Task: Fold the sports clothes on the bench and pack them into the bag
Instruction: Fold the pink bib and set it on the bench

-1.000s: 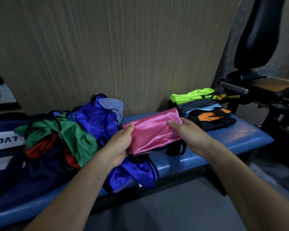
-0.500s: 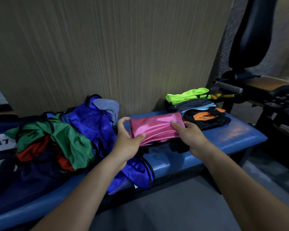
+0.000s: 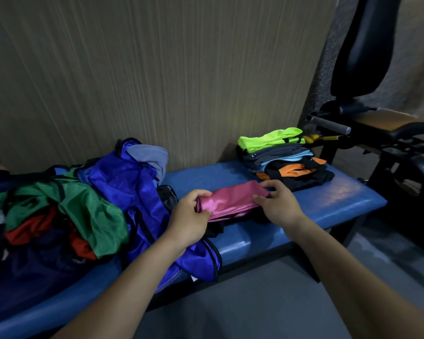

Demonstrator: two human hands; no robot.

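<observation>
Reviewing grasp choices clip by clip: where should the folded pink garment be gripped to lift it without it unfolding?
Probably at its two short ends, coming in from the near side. The pink garment lies as a long narrow folded strip across the bench; pinching each end keeps the layers together. The left hand already pinches the left end and the right hand rests fingers on the right end.
</observation>
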